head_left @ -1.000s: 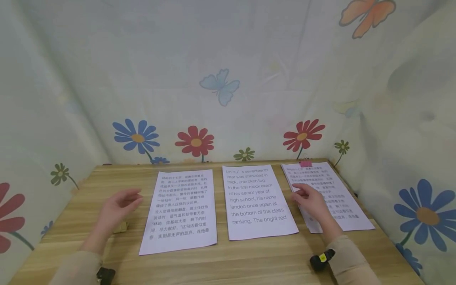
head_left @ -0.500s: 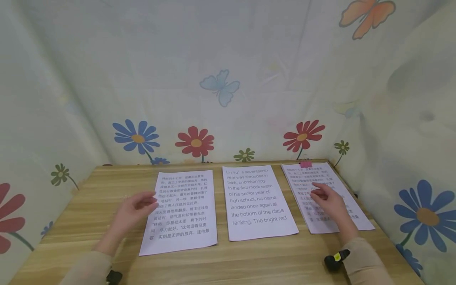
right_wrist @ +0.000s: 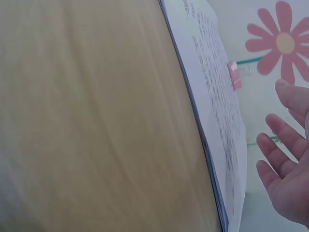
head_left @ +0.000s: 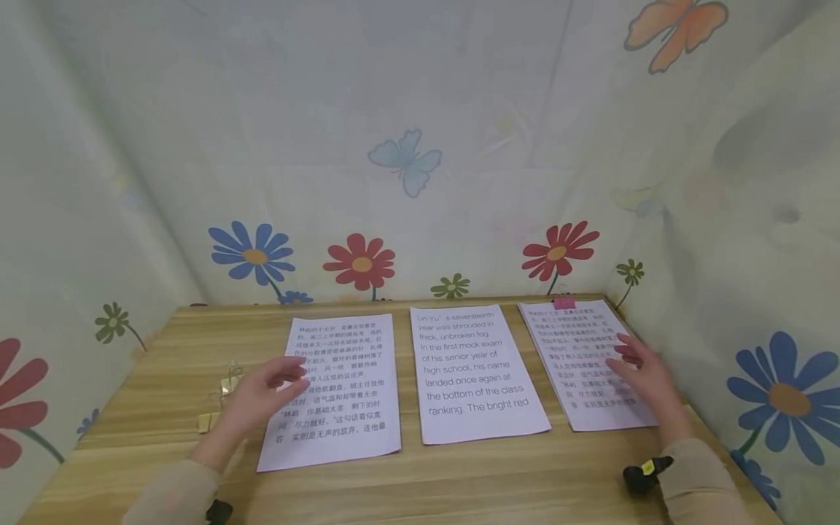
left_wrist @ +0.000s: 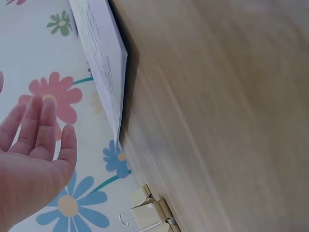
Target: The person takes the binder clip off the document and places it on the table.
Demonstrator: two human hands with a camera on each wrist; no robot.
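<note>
My left hand [head_left: 265, 394] hovers over the left edge of a stack of printed paper [head_left: 341, 408] with Chinese text; its fingers are relaxed and hold nothing. In the left wrist view that hand [left_wrist: 36, 154] shows its fingers apart from the sheets. Over the right side of another Chinese-text stack [head_left: 571, 364], my right hand [head_left: 646, 375] is raised with loosely bent, bare fingers. A pink binder clip [head_left: 564, 302] grips that stack's top edge. Between them lies a stack of paper [head_left: 475, 379] printed in English.
Several yellow binder clips [head_left: 208, 421] sit on the wooden table [head_left: 341, 496] left of the left stack, partly behind the left forearm; the left wrist view shows these clips [left_wrist: 148, 215] too. Curtains printed with flowers and butterflies [head_left: 407, 164] enclose the table at the back and sides.
Both hands have moved to the right, the left from beside its stack to over its edge, the right across the clipped stack. The yellow clips have come into fuller view. The papers stay put.
</note>
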